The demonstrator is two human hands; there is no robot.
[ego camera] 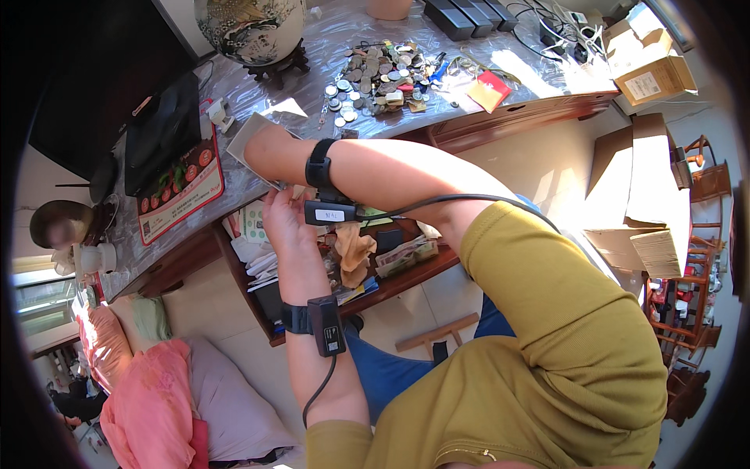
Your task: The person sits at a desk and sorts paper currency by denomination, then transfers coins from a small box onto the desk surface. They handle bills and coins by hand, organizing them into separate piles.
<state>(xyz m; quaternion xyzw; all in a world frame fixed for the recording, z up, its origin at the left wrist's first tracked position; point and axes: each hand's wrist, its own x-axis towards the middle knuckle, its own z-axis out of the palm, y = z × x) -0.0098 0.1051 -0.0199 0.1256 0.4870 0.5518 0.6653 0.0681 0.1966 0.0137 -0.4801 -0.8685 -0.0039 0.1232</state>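
Observation:
A shallow white box (239, 140) lies tilted at the desk's front edge. My right hand (270, 148) is bent over its inside, with the fingers hidden behind the wrist. At the box's near corner, the fingers of my left hand (287, 218) grip its edge, partly covered by my right forearm's strap device. Below both hands an open drawer (381, 290) holds folded white papers (262, 268), a crumpled tan paper or cloth (353, 255) and a clear packet of banknotes (407, 256). Behind the right wrist a large heap of coins (381, 76) is spread on the desk.
A painted vase (252, 29) on a dark stand, a black laptop-like device (164, 135) and a printed mat (187, 199) are on the desk's left. A red pouch (489, 91), black boxes (463, 17) and cables lie farther right. Cardboard boxes (650, 193) stand beside the desk.

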